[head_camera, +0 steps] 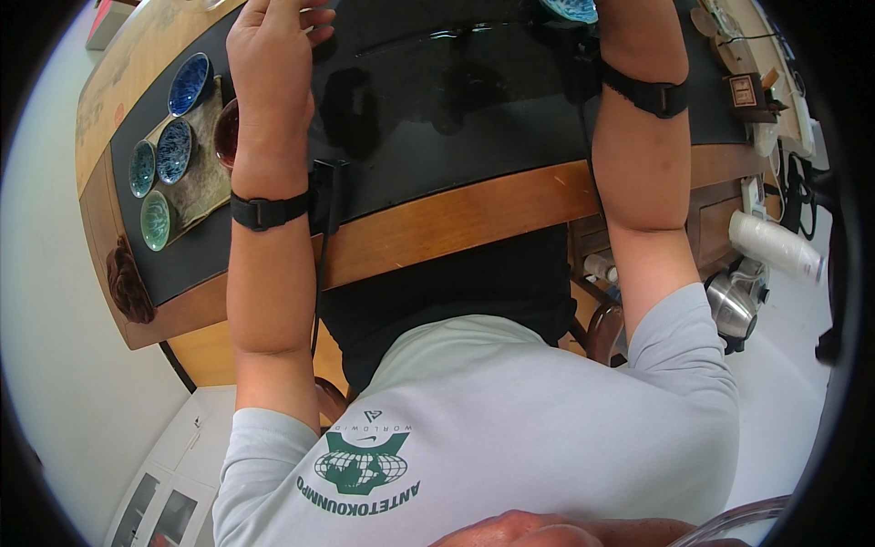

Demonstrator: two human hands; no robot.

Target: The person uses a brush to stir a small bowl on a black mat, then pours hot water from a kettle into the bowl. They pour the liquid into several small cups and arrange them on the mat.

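My left hand [273, 48] reaches over the black tabletop [424, 157] at the upper left, its fingertips partly cut off by the top edge, so what it holds cannot be told. Beside its wrist, a dark red glazed cup [227, 137] is partly hidden. Left of it are a deep blue cup [189, 84], a speckled blue cup [174, 150], a teal cup [143, 168] and a green cup [157, 220], at or on a tan cloth [205, 184]. My right hand is out of view beyond the top edge; near the right forearm, part of a light blue glazed vessel [573, 8] shows.
Wet patches mark the black surface, bordered by a wooden table edge [458, 219]. A dark brown item [130, 284] lies at the left corner. At right are a small dark box [745, 96], plastic-wrapped stacked cups [776, 246] and a steel kettle [731, 311]. Cables run along both forearms.
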